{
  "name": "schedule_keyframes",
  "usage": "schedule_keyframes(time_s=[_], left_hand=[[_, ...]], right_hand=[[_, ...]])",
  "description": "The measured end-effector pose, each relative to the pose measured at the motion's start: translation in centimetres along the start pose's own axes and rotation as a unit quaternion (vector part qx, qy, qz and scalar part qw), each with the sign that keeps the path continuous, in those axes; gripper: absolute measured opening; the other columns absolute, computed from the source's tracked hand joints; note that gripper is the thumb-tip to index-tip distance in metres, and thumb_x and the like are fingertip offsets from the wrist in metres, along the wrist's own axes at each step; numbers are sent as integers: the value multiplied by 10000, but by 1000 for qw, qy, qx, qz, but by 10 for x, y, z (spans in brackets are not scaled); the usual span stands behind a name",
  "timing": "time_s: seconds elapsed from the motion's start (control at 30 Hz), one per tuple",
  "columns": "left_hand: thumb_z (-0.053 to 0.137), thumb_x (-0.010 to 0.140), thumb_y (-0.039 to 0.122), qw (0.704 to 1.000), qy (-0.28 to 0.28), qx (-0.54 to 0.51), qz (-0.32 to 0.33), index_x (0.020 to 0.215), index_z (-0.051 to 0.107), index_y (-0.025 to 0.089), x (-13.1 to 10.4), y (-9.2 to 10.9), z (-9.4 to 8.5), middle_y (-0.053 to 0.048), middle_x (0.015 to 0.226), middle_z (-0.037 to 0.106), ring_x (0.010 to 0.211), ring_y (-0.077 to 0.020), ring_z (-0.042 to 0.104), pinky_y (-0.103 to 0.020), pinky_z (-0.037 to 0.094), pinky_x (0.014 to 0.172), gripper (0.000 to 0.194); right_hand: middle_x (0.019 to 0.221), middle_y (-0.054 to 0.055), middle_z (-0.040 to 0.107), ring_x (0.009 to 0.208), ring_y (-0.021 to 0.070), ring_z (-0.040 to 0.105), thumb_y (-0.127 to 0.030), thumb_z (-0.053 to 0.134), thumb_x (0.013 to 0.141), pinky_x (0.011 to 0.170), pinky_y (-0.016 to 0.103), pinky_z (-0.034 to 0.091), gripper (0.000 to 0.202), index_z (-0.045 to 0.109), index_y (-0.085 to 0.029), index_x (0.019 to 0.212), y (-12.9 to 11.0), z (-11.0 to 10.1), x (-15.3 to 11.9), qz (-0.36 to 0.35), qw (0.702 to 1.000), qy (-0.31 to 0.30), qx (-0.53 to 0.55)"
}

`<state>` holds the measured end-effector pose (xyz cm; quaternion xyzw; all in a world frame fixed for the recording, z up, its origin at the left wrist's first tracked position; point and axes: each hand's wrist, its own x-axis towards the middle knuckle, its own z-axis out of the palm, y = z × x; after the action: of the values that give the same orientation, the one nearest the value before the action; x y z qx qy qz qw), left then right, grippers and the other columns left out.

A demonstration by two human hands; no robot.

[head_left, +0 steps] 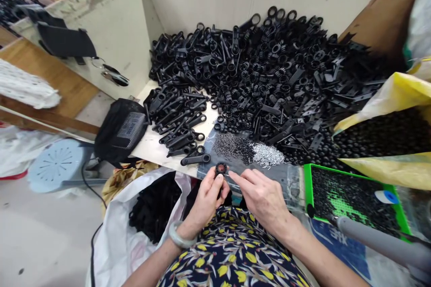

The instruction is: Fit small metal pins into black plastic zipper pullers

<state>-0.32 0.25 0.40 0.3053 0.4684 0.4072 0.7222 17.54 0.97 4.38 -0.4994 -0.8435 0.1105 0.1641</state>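
My left hand (208, 198) is closed, pinching a black ring-ended plastic part (221, 168) between thumb and fingers just past the table's front edge. The round opening of the part faces up, and a reddish tone shows through it. My right hand (264, 195) comes in from the right, its index finger and thumb at the side of the ring. A thin pale sliver, which looks like a small silver pin (227, 175), shows at those fingertips. Beyond the hands lie a heap of silver pins (268, 154) and a heap of small dark pieces (230, 144).
A large pile of black plastic parts (269, 67) fills the walled table. Black handles (180, 119) lie in rows at left, near a black mesh pouch (121, 130). A green tray (307, 184) and yellow sack (387, 98) stand right; a white sack (117, 233) sits below left.
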Motion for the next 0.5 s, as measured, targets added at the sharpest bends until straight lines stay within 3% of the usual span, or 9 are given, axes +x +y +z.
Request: schedule_keyframes(time_s=[0.23, 0.5], left_hand=[[524, 1025, 484, 999, -2, 34, 9, 1126, 525, 211, 0, -2, -1, 79, 652, 432, 537, -77, 307, -185, 232, 469, 291], [492, 1034, 489, 990, 18, 133, 42, 1035, 503, 212, 1, -6, -6, 67, 660, 438, 585, -89, 370, -201, 334, 559, 278]], right_hand=[[873, 4, 664, 774, 165, 540, -125, 535, 1024, 612, 292, 370, 334, 649, -219, 1324, -1, 0, 0, -6, 1000, -4, -18], [852, 11, 671, 773, 168, 555, -87, 590, 967, 608, 298, 403, 323, 669, -171, 1269, -5, -4, 2, -36, 997, -11, -61]])
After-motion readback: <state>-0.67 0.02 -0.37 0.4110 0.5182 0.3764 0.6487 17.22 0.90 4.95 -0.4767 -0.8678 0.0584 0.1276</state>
